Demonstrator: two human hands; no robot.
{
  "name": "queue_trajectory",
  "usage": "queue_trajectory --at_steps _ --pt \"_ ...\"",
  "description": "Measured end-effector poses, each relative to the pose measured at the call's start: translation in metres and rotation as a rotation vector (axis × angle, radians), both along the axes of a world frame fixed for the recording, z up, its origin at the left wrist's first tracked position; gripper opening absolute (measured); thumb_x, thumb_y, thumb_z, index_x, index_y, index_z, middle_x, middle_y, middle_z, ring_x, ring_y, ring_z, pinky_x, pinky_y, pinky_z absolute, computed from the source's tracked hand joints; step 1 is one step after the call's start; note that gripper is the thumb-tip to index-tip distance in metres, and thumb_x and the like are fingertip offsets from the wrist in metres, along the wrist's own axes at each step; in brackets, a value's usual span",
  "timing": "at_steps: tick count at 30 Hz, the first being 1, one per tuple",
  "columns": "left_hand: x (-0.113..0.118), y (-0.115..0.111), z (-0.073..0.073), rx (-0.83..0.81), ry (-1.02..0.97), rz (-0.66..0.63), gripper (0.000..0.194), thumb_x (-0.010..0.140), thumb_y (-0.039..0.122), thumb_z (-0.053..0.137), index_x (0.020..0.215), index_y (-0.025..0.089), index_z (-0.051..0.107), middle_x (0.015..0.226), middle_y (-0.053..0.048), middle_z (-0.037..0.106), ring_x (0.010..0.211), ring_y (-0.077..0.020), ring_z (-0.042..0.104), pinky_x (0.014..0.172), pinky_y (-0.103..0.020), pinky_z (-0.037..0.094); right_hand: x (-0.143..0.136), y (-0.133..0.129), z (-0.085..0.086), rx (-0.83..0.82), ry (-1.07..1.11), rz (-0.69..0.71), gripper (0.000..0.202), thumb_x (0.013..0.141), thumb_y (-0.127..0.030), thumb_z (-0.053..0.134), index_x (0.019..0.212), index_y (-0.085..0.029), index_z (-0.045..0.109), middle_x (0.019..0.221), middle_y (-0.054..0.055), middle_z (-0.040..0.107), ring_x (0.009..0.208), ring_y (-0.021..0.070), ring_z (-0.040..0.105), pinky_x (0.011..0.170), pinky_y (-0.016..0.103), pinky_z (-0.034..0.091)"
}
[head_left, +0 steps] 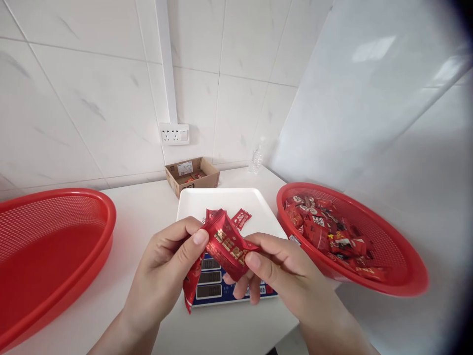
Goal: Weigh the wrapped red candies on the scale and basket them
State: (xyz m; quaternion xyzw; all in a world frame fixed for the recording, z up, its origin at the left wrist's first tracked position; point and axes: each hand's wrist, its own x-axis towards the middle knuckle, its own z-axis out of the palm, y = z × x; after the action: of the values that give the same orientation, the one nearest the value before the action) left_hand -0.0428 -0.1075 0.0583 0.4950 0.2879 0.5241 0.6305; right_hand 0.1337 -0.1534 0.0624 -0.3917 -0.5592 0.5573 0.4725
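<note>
Both my hands hold a red snack packet (227, 246) with gold lettering, tilted above the front of a digital scale (209, 292). My left hand (166, 266) pinches its left end between thumb and fingers. A second red packet (191, 288) hangs below that hand, apparently held in the same fingers. My right hand (284, 266) pinches the right end of the gold-lettered packet. On the scale's white tray (221, 197) lies a small red packet (242, 218), and part of another red one (212, 214) shows behind the held packet. The held things cover part of the scale's displays.
At right stands a red basket (406, 268) with many red packets (321, 231) in it. A second red basket (107, 212) stands at left. Behind the scale are a small cardboard box (177, 186) with packets inside and a clear plastic bottle (256, 158) by the tiled wall.
</note>
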Motion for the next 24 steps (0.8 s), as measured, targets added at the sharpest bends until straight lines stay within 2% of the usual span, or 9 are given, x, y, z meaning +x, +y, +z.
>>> queue_trajectory --at_steps 5,8,11,12,14,17,19,22,24 --pt "0.000 -0.002 0.001 -0.007 -0.018 -0.021 0.029 0.078 0.046 0.079 0.064 0.023 0.070 0.049 0.005 0.048 0.046 -0.0068 0.040 0.045 -0.017 0.038 0.000 -0.006 0.004 0.105 -0.155 -0.125 0.028 0.097 -0.042 0.058 0.099 -0.021 0.076 0.075 0.003 0.076 0.063 0.0128 0.072 0.051 0.017 0.053" --pt "-0.001 0.001 -0.001 -0.001 0.004 -0.011 0.017 0.076 0.043 0.082 0.081 0.028 0.077 0.053 0.005 0.054 0.048 -0.0067 0.041 0.043 -0.015 0.034 0.001 -0.008 0.001 0.364 -0.363 -0.328 0.023 0.097 -0.028 0.058 0.111 -0.027 0.076 0.076 0.000 0.077 0.067 0.0132 0.073 0.060 0.020 0.059" --pt "-0.002 0.000 0.001 -0.063 -0.025 -0.058 0.027 0.071 0.049 0.084 0.087 0.028 0.077 0.054 0.005 0.056 0.045 -0.0062 0.040 0.040 -0.016 0.031 0.003 -0.007 -0.007 0.680 -0.498 -0.510 0.044 0.092 -0.010 0.059 0.126 -0.036 0.070 0.110 0.000 0.079 0.097 0.0173 0.075 0.085 0.028 0.061" --pt "-0.002 -0.001 0.002 -0.081 -0.042 -0.091 0.029 0.070 0.051 0.084 0.085 0.028 0.076 0.053 0.005 0.055 0.043 -0.0055 0.039 0.039 -0.017 0.029 0.004 -0.006 -0.010 0.748 -0.524 -0.543 0.050 0.091 -0.006 0.059 0.128 -0.038 0.068 0.122 0.000 0.075 0.107 0.0187 0.072 0.091 0.030 0.060" --pt "-0.001 -0.003 0.003 -0.114 -0.061 -0.132 0.031 0.067 0.052 0.086 0.079 0.026 0.074 0.052 0.006 0.053 0.042 -0.0048 0.038 0.041 -0.017 0.029 0.006 -0.006 -0.015 0.813 -0.556 -0.569 0.057 0.089 -0.003 0.058 0.130 -0.042 0.065 0.135 -0.001 0.067 0.113 0.0197 0.070 0.094 0.033 0.060" --pt "-0.001 -0.005 0.004 -0.130 -0.016 -0.123 0.028 0.065 0.042 0.089 0.072 0.023 0.069 0.057 0.004 0.059 0.050 -0.0074 0.044 0.047 -0.018 0.035 0.008 -0.010 -0.018 0.764 -0.513 -0.556 0.057 0.091 -0.003 0.054 0.128 -0.045 0.066 0.143 -0.004 0.061 0.115 0.0196 0.069 0.098 0.036 0.058" --pt "-0.001 -0.006 0.003 -0.082 0.038 -0.089 0.023 0.069 0.036 0.086 0.071 0.023 0.068 0.061 0.003 0.062 0.055 -0.0096 0.048 0.050 -0.019 0.039 0.008 -0.013 -0.016 0.657 -0.401 -0.537 0.051 0.094 -0.006 0.053 0.123 -0.045 0.069 0.138 -0.005 0.065 0.116 0.0189 0.069 0.099 0.035 0.058" --pt "0.002 -0.007 0.001 0.002 0.110 -0.050 0.014 0.075 0.027 0.080 0.072 0.024 0.067 0.066 0.003 0.062 0.058 -0.0097 0.051 0.053 -0.020 0.040 0.005 -0.014 -0.012 0.482 -0.174 -0.481 0.039 0.097 -0.015 0.055 0.119 -0.043 0.072 0.103 -0.002 0.080 0.087 0.0165 0.077 0.073 0.026 0.065" --pt "0.004 -0.006 0.000 0.034 0.161 -0.046 0.011 0.078 0.025 0.076 0.073 0.024 0.066 0.066 0.004 0.062 0.058 -0.0090 0.051 0.053 -0.019 0.041 0.006 -0.009 -0.010 0.425 -0.116 -0.483 0.032 0.093 -0.019 0.062 0.114 -0.039 0.075 0.083 -0.003 0.080 0.065 0.0147 0.076 0.057 0.023 0.063"
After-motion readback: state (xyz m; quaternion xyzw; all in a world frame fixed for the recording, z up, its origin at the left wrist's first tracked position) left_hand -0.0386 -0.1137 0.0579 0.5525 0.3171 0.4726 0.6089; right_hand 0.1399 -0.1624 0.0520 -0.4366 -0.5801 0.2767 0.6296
